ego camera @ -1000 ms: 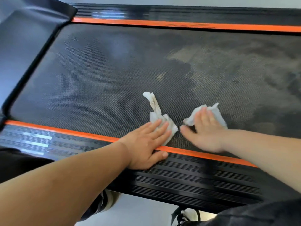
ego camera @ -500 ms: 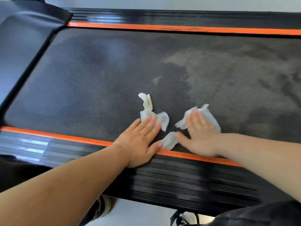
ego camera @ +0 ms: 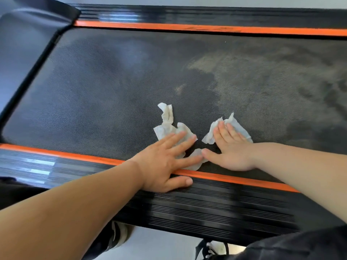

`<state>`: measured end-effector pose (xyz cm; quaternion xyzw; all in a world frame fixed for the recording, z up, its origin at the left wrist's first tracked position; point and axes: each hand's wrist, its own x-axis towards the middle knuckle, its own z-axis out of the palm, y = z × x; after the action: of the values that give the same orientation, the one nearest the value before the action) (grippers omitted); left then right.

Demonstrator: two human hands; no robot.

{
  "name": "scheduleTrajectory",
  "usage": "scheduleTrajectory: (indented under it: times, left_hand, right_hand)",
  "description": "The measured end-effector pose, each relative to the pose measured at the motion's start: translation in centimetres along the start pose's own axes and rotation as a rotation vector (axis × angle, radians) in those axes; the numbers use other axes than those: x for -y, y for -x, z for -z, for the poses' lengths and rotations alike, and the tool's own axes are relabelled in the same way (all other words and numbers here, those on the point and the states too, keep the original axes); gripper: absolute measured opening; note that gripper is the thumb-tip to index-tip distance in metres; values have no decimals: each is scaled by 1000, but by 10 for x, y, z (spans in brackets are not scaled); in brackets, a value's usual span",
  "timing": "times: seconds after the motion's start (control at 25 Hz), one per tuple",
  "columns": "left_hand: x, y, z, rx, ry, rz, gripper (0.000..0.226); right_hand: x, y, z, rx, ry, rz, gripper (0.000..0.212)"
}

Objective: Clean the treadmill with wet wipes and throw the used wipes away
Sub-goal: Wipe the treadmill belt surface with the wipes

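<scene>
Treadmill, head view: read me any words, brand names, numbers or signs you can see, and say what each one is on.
No text can be read anywhere in this view.
The belt, near rail and cover carry no lettering.
The far orange strip has dark scuffs, not letters.
The left wipe and right wipe are plain, only soiled.

One treadmill belt in view. Two orange stripes, far stripe and near stripe. Two ribbed side rails, far rail and near rail. Two hands, left hand and right hand. Two crumpled wipes, left wipe and right wipe; the scrap by the thumbs could be a third, hard to tell. Two shoes, left shoe and right shoe.
</scene>
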<state>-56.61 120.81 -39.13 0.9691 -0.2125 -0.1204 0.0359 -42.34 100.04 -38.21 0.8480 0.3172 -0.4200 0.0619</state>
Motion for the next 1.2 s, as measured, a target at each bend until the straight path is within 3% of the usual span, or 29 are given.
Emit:
scheduleTrajectory:
  times: [0.08, 0.2, 0.36, 0.48, 0.56, 0.72, 0.8, 0.88, 0.92, 1.0, 1.12, 1.2]
  left_hand:
    - [-4, -4, -6, 121, 54, -15, 70]
    - [6, 4, -11, 152, 52, 73, 77]
    - [7, 12, -12, 127, 109, 444, 94]
    - [-16, -3, -11, 188, 179, 275, 93]
    - [-12, -4, -8, 198, 142, 176, 90]
    - [10, -4, -6, 128, 205, 474, 99]
    - [-3, -12, -3, 166, 224, 349, 99]
    - [-18, -18, 1, 180, 251, 193, 90]
    - [-19, -20, 2, 123, 268, 152, 82]
    - [-13, -20, 5, -94, 253, 107, 59]
    - [3, -27, 14, -373, 138, 122, 35]
    - [16, -37, 21, -439, 77, 296, 41]
  right_hand:
    - [-1, -1, 0, 2, -16, 6, 106]
    - [4, 3, -1, -1, 31, 59, 105]
    - [27, 9, -6, 55, 155, 311, 98]
    - [25, -1, -3, 47, 142, 274, 94]
    - [11, -8, 8, -32, 49, 75, 100]
    - [-21, -2, 29, -51, -198, -352, 102]
    - [-11, 1, 25, -50, -165, -337, 108]
    - [14, -3, 9, -30, -63, -71, 119]
    - [24, -5, -1, -8, -29, 78, 126]
    - [27, -10, -6, 7, -24, 202, 136]
    - [7, -17, 8, -72, -58, 143, 124]
    - [2, -18, 13, -93, -43, 85, 113]
